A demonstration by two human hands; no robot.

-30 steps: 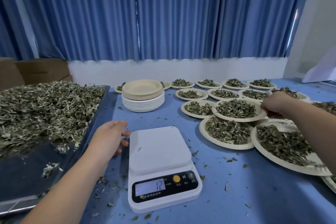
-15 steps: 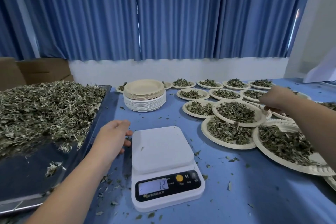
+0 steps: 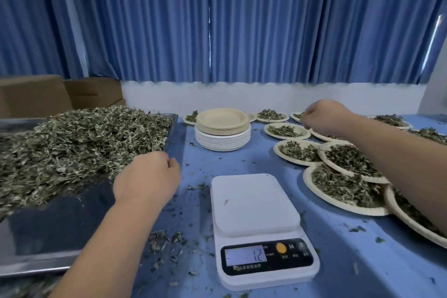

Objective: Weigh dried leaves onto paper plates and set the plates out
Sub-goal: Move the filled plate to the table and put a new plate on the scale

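1. Left hand (image 3: 147,176): fingers curled, contents not discernible; at tray (image 3: 48,225) edge, 10 o'clock from scale (image 3: 256,205).
2. Right hand (image 3: 324,117): fingers curled down over filled plates (image 3: 307,179), 1 o'clock; grip hidden.
3. Dried leaves (image 3: 79,138): heaped at 9 o'clock.

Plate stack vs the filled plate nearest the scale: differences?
The plate stack is many nested plates, top one empty; the filled plate is single and heaped with dried leaves. The plate stack is tan over white; the filled plate is off-white. A neighbouring plate overlaps the filled plate's far rim; nothing lies on the plate stack. Both are round and sit on the blue table.
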